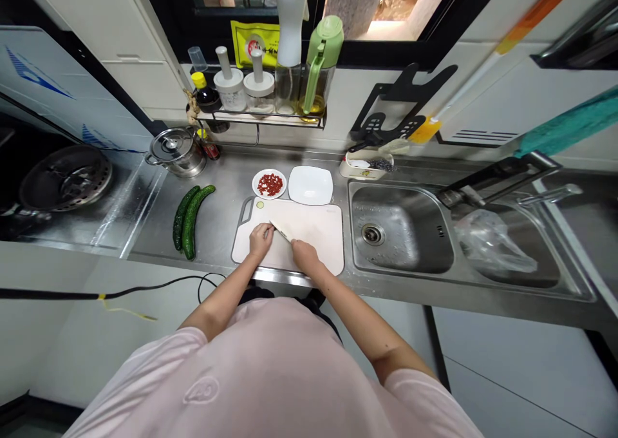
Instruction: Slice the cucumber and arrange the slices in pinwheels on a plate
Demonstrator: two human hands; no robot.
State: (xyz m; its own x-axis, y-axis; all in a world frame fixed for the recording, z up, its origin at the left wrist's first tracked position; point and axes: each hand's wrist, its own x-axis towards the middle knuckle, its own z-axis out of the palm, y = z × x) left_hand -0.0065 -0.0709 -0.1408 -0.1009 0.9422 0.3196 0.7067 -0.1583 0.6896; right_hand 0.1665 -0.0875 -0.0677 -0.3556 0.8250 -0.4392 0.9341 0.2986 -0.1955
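At the bottom centre of the frame, past my pale-pink short-sleeved shirt (284, 367), my right hand (304, 256) is closed around the handle of a small, slim knife with a pale blade (280, 230). The knife is at mid-frame, over a white rectangular cutting board with grey edging (318, 232); its long axis slants from lower right to upper left, tip pointing upper left. My left hand (261, 239) is beside that tip, fingers drawn together; I cannot tell what, if anything, they pinch. Left of the board lie two long dark-green cucumbers (192, 222). Beyond it are a round white plate of chopped red pieces (255, 185) and a white, square, round-cornered plate (310, 185).
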